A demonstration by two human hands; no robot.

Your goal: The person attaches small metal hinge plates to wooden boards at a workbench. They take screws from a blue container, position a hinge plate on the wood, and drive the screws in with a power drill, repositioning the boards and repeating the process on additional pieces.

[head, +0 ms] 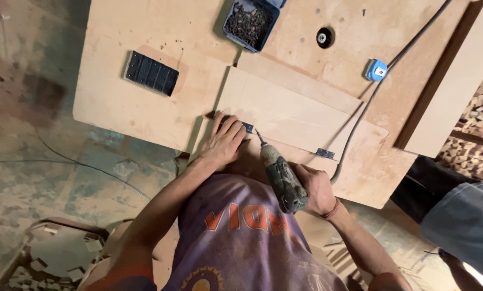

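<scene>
Head view: the person leans over a wooden bench [144, 108], looking straight down. The left hand [224, 141] lies flat on a board [295, 116], fingers spread and pressed down beside a small dark hinge [247, 127] at the board's near edge. The fingertips reach the hinge; they hold it and the board in place rather than pinching anything. The right hand [317, 189] is wrapped around the grip of a drill [282, 180], fingers closed tight on it. The drill's bit slants up and to the left, its tip just beside the hinge. I cannot tell whether the tip already sits in a screw head. A cable [360, 116] runs from near the drill across the board toward the far right corner.

A second hinge [325, 153] lies further right on the same edge, well apart from both hands. At the far edge of the bench a blue tray of screws [250, 22] stands, with a black slotted plate [151, 73] to its left and a small blue object [376, 70] to its right. Another person's leg [462, 221] shows at the right.

As I judge it, the step in hand is fixing the first hinge with the drill. The next move calls for the bit square to the hinge, and the left hand firm so nothing slips.
</scene>
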